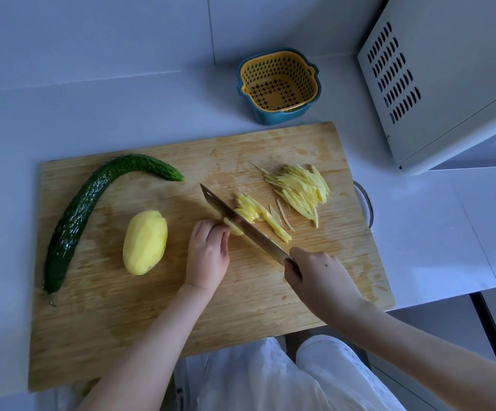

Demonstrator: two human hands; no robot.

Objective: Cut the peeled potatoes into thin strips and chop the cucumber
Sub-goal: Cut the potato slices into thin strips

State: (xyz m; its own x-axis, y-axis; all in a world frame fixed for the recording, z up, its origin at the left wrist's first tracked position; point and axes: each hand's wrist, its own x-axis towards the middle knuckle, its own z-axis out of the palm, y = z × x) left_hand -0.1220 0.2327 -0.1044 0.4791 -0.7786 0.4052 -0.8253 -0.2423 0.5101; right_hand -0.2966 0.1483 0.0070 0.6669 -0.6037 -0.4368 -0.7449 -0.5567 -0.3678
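On the wooden cutting board [270,298] my right hand [319,278] grips the handle of a knife [240,222], whose blade slants up to the left across a small stack of potato slices [234,228]. My left hand [208,255] holds that stack down with curled fingers, right beside the blade. Freshly cut strips [266,219] lie just right of the blade. A larger pile of potato strips [300,188] sits farther right. A whole peeled potato [145,243] lies left of my left hand. A long curved cucumber [86,212] lies uncut at the board's left side.
A yellow strainer basket in a blue bowl [279,84] stands on the white counter behind the board. A white microwave [442,81] fills the back right. The counter edge drops off at the right front; my legs in white trousers show below the board.
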